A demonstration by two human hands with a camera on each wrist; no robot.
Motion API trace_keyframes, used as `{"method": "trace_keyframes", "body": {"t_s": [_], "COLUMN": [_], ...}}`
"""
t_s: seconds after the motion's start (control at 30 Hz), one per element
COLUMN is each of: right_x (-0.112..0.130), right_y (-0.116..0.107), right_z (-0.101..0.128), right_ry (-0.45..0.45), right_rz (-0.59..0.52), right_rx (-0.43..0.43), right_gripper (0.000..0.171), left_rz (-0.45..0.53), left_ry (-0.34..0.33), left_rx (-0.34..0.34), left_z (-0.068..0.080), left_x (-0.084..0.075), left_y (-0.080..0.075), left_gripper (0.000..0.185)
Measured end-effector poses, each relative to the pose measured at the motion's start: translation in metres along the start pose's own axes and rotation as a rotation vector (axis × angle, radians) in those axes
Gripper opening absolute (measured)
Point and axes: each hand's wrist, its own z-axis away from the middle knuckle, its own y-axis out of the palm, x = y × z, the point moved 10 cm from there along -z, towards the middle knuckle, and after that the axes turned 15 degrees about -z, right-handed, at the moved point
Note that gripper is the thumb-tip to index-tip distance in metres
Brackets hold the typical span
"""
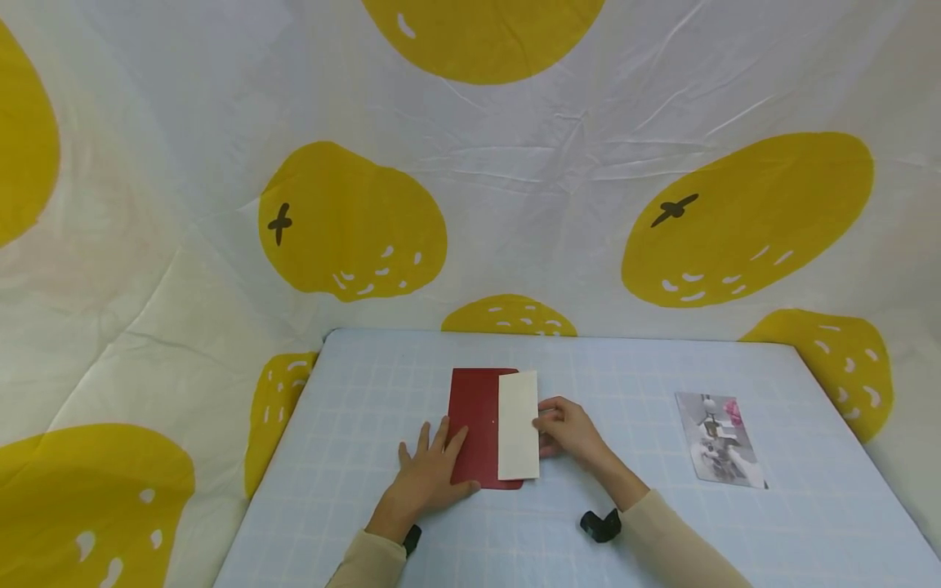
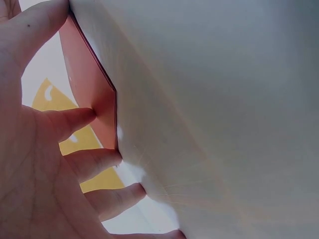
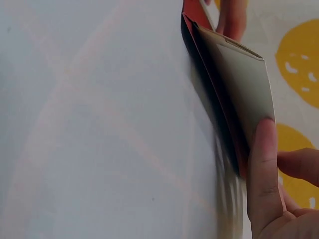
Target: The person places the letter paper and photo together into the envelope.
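Two hands fold a red envelope (image 1: 476, 425) at mid-table.
The left hand (image 1: 430, 474), fingers spread, pins its left side flat; the right hand (image 1: 566, 426) pinches the cream flap (image 1: 518, 425) at the envelope's right edge, steadying the fold.

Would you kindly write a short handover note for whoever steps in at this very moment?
Left hand: flat, fingers spread, pressing the red envelope onto the table.
Right hand: pinching the right edge of the cream flap, folded over the envelope's right part.
Photo: lying apart, on the table's right side, untouched.
Done: flap folded over.
Left, probably: the photo is not in the envelope; whether the flap is creased flat cannot be told.
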Motion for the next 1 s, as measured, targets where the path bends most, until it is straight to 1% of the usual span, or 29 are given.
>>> {"method": "trace_keyframes", "body": {"t_s": [0.17,0.53,0.87,1.0], "right_x": [-0.003,-0.009,-0.012,-0.014], "right_y": [0.001,0.014,0.024,0.028], "right_z": [-0.003,-0.009,-0.014,-0.015], "right_ry": [0.001,-0.004,0.005,0.013], "right_rz": [-0.022,-0.042,-0.022,-0.009], "right_rx": [-0.009,0.021,0.043,0.052], "right_gripper": [0.032,0.031,0.030,0.030], "left_rz": [-0.001,0.001,0.012,0.011], "left_ry": [-0.008,-0.004,-0.013,-0.014], "left_rx": [0.005,-0.004,0.009,0.018], "left_z": [-0.001,-0.001,-0.001,0.000], "left_x": [0.001,0.002,0.002,0.002], "left_y": [0.002,0.003,0.001,0.003], "left_gripper": [0.096,0.097,0.096,0.096]}}
